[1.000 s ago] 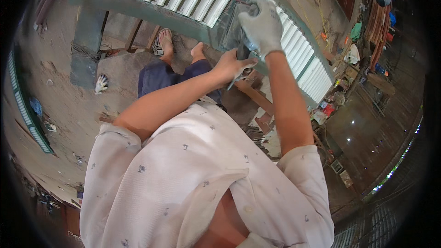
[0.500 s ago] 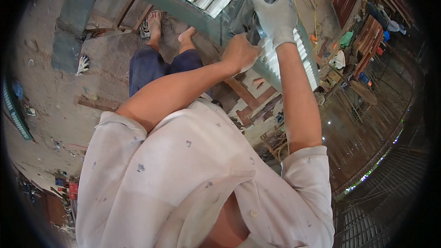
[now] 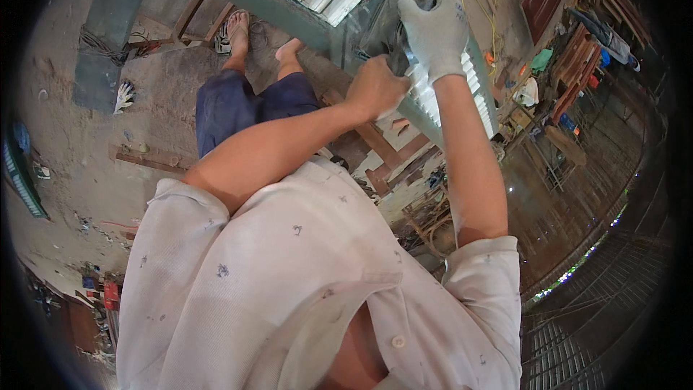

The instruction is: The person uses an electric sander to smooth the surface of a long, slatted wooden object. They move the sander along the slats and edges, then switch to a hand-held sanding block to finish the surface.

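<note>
At upper centre, the right hand is grasping a dark tool. The left hand is wrapping its fingers round the lower end.

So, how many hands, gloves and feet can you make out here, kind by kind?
Hands: 2, the left hand and the right hand
Gloves clearly visible: 2, the worn glove on the right and the loose glove on the ground
Feet: 2, the left foot and the right foot
Total: 6
</note>
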The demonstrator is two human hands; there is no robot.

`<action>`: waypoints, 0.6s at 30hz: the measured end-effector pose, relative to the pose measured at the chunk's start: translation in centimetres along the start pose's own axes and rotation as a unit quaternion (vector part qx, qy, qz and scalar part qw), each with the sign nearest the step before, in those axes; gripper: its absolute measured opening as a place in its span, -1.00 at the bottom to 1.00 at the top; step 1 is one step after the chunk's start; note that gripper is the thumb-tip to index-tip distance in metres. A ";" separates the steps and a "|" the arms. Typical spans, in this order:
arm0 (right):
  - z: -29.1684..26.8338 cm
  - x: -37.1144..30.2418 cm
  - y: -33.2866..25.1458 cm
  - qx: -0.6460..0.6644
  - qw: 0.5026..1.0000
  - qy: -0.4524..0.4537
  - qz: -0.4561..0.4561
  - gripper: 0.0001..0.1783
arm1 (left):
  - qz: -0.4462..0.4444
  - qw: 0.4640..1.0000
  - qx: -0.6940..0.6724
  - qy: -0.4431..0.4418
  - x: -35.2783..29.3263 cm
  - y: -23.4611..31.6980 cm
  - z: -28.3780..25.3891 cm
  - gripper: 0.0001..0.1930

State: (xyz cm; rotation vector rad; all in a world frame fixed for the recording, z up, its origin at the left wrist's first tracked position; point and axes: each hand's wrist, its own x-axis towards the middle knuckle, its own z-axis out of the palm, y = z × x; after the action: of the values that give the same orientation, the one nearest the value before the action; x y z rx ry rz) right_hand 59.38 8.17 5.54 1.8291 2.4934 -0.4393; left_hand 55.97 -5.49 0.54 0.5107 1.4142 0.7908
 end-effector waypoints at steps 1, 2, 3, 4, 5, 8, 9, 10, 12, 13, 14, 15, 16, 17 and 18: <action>0.0 0.3 0.1 0.006 1.000 0.005 -0.011 -0.50 | 0.002 1.000 -0.001 -0.010 -0.2 -0.4 0.1 -0.58; -0.1 -0.4 -0.1 0.014 1.000 -0.003 0.003 -0.51 | 0.004 1.000 -0.003 -0.020 -0.7 -0.9 0.0 -0.58; -0.1 -1.6 -0.9 0.025 1.000 -0.008 0.016 -0.52 | 0.009 1.000 -0.002 -0.027 -1.1 -1.2 -0.5 -0.58; 0.0 -2.8 -1.7 0.037 0.999 -0.015 0.027 -0.53 | 0.021 0.999 -0.003 -0.024 -2.1 -2.2 -0.7 -0.58; 0.2 -4.2 -2.2 0.043 0.999 -0.012 0.025 -0.54 | 0.033 0.999 -0.005 -0.024 -3.4 -3.6 -0.6 -0.59; 0.9 -7.3 -2.6 0.051 0.998 -0.009 0.030 -0.56 | 0.011 0.998 -0.038 -0.043 -5.8 -5.0 -1.4 -0.60; 0.9 -7.7 -2.8 0.048 0.998 -0.009 0.036 -0.56 | -0.008 0.997 -0.054 -0.053 -6.3 -5.3 -1.4 -0.60; 0.9 -7.9 -2.9 0.046 0.998 -0.009 0.043 -0.56 | 0.035 0.997 -0.037 -0.056 -5.9 -5.8 -1.1 -0.60; 0.7 -6.5 -2.5 0.014 0.999 -0.010 0.044 -0.55 | 0.083 0.995 -0.017 -0.059 -4.1 -6.2 -0.4 -0.59; 0.5 -5.1 -2.1 0.000 0.999 -0.005 0.042 -0.55 | 0.091 0.994 -0.016 -0.058 -3.2 -5.4 -0.5 -0.59; 0.4 -3.7 -1.6 -0.013 0.998 -0.012 0.057 -0.53 | 0.061 0.996 -0.031 -0.052 -2.2 -4.3 -0.2 -0.58; 0.4 -2.2 -0.9 -0.013 0.999 -0.003 0.049 -0.52 | 0.032 0.997 -0.048 -0.045 -1.3 -2.6 -0.3 -0.58; 0.5 -0.7 -0.1 -0.013 0.999 0.006 0.041 -0.52 | 0.037 0.998 -0.022 -0.043 -0.4 -1.2 -0.5 -0.58; 0.2 0.0 0.4 -0.014 0.999 0.017 0.039 -0.51 | 0.043 0.998 0.007 -0.048 0.4 0.1 -0.8 -0.57; -0.5 0.6 0.2 0.003 0.999 -0.008 0.048 -0.51 | 0.048 0.997 0.034 -0.046 0.8 0.7 -1.0 -0.56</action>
State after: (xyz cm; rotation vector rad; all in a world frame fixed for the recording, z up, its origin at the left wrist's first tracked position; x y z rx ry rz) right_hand 59.44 8.93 5.82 1.9300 2.3845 -0.4551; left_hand 54.83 -4.59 0.41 0.6638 1.3426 0.7870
